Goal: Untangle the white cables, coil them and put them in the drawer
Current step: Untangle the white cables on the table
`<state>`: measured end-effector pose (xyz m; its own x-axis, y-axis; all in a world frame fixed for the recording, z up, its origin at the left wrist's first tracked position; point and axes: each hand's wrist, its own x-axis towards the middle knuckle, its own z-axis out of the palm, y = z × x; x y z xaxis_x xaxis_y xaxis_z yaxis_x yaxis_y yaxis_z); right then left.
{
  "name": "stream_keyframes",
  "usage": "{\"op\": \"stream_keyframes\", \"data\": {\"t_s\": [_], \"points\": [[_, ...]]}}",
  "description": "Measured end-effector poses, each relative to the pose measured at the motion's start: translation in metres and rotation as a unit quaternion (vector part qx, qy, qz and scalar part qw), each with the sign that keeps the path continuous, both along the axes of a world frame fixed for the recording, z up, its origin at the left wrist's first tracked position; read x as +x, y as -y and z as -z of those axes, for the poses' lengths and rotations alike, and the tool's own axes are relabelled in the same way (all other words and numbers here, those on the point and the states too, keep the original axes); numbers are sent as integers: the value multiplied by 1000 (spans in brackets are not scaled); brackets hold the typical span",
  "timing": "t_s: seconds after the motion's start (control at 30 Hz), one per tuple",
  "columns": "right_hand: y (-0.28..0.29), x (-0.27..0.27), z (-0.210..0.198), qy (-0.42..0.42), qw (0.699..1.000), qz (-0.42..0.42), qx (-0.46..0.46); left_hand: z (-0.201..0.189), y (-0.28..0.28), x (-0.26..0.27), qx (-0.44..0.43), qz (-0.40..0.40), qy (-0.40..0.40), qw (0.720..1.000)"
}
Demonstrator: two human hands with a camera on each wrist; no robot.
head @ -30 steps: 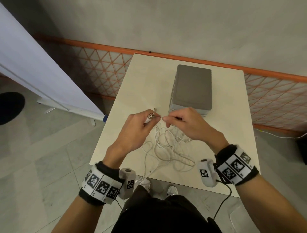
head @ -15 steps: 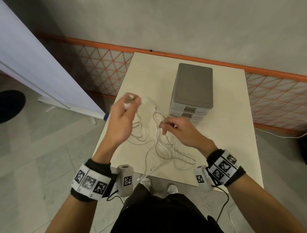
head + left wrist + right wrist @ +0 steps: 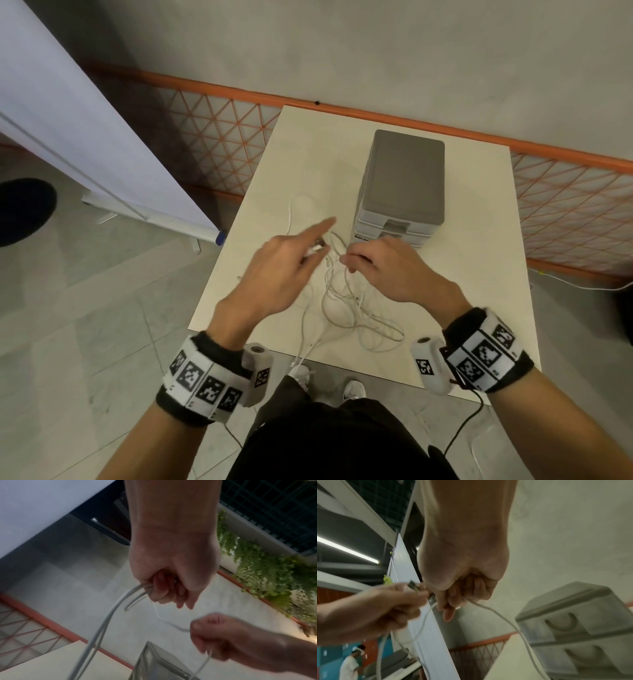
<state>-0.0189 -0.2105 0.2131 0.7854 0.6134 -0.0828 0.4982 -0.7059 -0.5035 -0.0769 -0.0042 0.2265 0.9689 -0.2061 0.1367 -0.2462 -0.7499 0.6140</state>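
Observation:
A tangle of white cables lies on the near half of the cream table, with one loop reaching toward the far left. My left hand grips cable strands and a plug end, its index finger pointing out. My right hand pinches a thin cable just to the right of it. The two hands are nearly touching above the tangle. The grey drawer unit stands right behind them, its drawers closed.
An orange mesh fence runs behind and beside the table. A white board leans at the left. One cable end hangs over the table's near edge above my shoes. A person stands far off in the right wrist view.
My left hand had lifted up and left with the plug end half a second ago; now it is back down and right, close to my right hand. The right hand barely moved.

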Motion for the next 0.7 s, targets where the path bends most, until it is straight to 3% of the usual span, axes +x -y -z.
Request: {"op": "stream_keyframes", "data": {"t_s": [0.1, 0.2, 0.33, 0.47, 0.7], "points": [[-3, 1, -29, -34, 998, -14, 47, 1, 11, 6, 43, 24, -23, 999], [0, 3, -42, -68, 993, -14, 95, 1, 10, 7, 31, 28, -9, 999], [3, 6, -35, -127, 969, -7, 213, -5, 7, 6, -96, 14, -4, 995], [2, -3, -3, -138, 964, 19, 226, -15, -9, 3, -271, -87, 16, 958], [-2, -9, 50, -131, 970, 53, 198, -9, -34, -9, -361, -177, 38, 915]]}}
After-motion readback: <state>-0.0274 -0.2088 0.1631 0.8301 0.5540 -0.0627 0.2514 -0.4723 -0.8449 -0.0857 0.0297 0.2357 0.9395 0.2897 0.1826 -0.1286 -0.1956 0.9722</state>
